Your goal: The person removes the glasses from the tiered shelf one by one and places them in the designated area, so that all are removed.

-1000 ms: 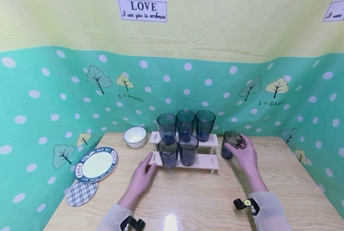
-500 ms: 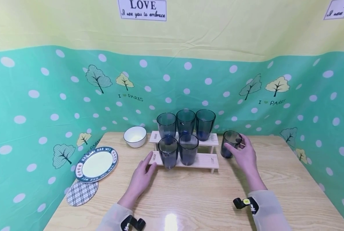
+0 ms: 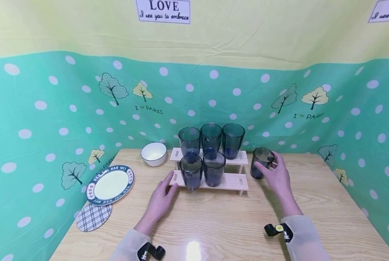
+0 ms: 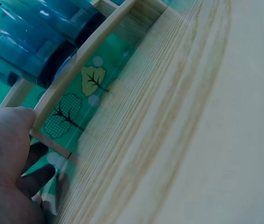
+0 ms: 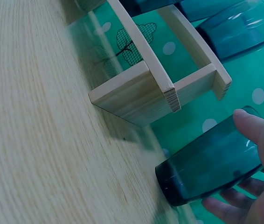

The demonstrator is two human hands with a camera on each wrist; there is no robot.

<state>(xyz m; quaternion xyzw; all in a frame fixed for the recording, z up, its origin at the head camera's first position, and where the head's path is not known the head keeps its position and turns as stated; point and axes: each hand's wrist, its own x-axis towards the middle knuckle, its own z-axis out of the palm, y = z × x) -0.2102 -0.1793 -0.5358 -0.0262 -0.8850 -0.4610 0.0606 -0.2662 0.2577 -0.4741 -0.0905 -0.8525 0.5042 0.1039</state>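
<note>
The right hand curls its thumb and fingers round a glass, upright just right of the rack; the left hand, fingers fairly straight and thumb apart, touches the left end of the rack's near tier. Two glasses stand on that tier's left and middle, three more along the far tier. Left of the rack are a bowl, a plate and a checked mat.
</note>
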